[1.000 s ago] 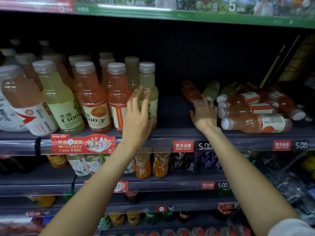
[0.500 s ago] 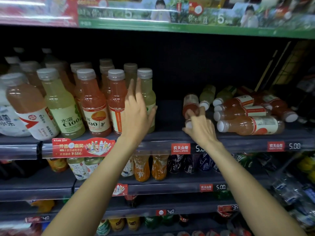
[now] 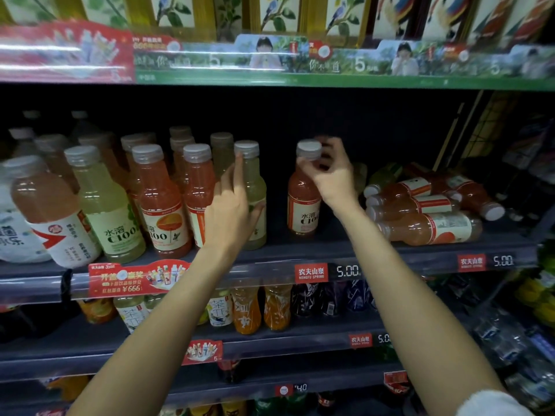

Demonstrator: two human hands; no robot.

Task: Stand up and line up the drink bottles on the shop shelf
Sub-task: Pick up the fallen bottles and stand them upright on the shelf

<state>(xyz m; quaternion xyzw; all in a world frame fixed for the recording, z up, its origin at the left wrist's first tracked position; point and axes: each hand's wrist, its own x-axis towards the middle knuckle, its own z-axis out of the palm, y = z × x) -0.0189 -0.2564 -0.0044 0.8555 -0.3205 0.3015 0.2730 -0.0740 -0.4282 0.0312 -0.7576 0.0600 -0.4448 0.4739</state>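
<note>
An orange-pink drink bottle [image 3: 301,202] with a grey cap stands upright on the dark shelf [image 3: 330,250]. My right hand [image 3: 333,175] grips its neck just under the cap. My left hand [image 3: 232,208] rests with straight fingers against a pale yellow-green bottle [image 3: 255,193], the rightmost one in a standing row [image 3: 162,202] of orange and yellow-green bottles. To the right, several bottles [image 3: 426,211] lie on their sides in a pile, caps pointing left.
The upper shelf's green and red price strip [image 3: 300,70] hangs low overhead. A red promo tag [image 3: 138,279] and price labels [image 3: 330,271] run along the shelf edge. Lower shelves hold more bottles [image 3: 258,310]. A wire rack [image 3: 510,139] closes the right end.
My right hand has lifted one lying bottle from the pile's left end and stood it upright. My left hand stayed against the yellow-green bottle. The camera tilted upward.
</note>
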